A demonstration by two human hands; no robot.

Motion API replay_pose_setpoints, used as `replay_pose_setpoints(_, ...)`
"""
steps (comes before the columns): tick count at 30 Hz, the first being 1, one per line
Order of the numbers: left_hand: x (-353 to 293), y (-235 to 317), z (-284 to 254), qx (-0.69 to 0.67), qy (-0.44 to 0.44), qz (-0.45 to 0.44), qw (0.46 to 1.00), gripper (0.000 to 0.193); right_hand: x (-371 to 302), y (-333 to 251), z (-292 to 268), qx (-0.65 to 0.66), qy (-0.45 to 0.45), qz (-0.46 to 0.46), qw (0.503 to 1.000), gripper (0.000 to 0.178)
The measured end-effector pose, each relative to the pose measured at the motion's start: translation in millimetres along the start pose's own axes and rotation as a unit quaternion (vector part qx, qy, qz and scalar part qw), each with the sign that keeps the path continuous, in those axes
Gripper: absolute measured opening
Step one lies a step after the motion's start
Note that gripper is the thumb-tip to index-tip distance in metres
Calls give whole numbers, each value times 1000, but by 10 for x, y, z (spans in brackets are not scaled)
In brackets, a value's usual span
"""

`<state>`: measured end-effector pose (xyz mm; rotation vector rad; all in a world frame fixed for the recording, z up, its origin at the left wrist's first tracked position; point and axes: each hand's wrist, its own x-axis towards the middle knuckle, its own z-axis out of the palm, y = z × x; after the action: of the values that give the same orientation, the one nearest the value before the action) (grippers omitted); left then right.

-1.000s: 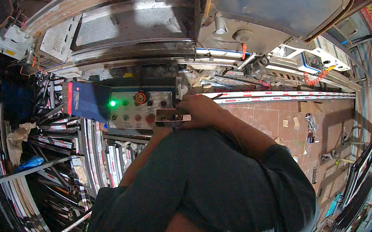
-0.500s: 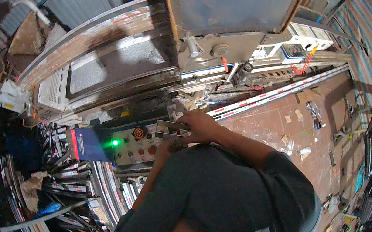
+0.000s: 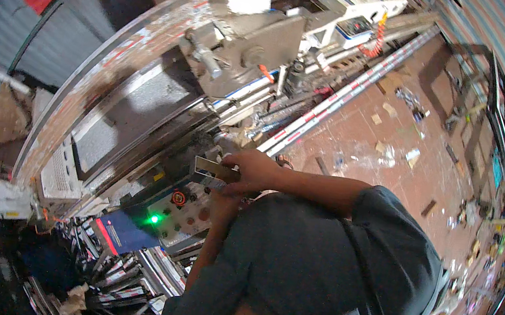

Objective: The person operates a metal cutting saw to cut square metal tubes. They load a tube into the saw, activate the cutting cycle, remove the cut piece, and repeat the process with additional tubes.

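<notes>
My right hand [image 3: 253,169] is closed on a short, hollow rectangular metal profile piece [image 3: 215,170] with pale walls, held in front of my chest. Its fingers curl over the piece's right end. Just below it, my left hand [image 3: 229,200] is raised close to the same piece; its fingers are mostly hidden behind the right hand, so their grip does not show. Under and left of the hands lies the control panel [image 3: 184,215], with a red knob, several dark knobs and a lit green lamp [image 3: 154,218].
A long machine bed [image 3: 126,102] runs along the left and far side. Red-and-white strips [image 3: 343,96] edge the brown tiled floor [image 3: 357,139], where scraps lie scattered. Several cut profiles [image 3: 148,271] are heaped at lower left, near a dark blue booklet [image 3: 127,230].
My view has swung, so the machine sits further left and lower in the picture. The hands stay together in front of my chest, the right one still holding the profile piece.
</notes>
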<state>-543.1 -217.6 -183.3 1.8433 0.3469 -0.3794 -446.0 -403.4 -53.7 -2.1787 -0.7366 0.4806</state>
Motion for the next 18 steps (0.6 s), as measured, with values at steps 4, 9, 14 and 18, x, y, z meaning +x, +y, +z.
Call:
replay_pose_setpoints(4, 194, -565, 220, -125, -71, 24, 989, 52, -203, 325, 100, 21, 38, -19, 999, 84)
replay_pose_setpoints(9, 556, -714, 299, -177, -41, 77, 980, 62, -567, 702, -138, 46, 84, 37, 995, 85)
replay_pose_setpoints(14, 838, -44, 635, -137, 3, 70, 988, 77, -779, 1362, -497, 89, 22, 84, 992, 67)
replay_pose_setpoints(18, 1060, 466, 1132, 40, -1, 69, 997, 83, -929, 1895, -829, 76, -13, 113, 991, 59)
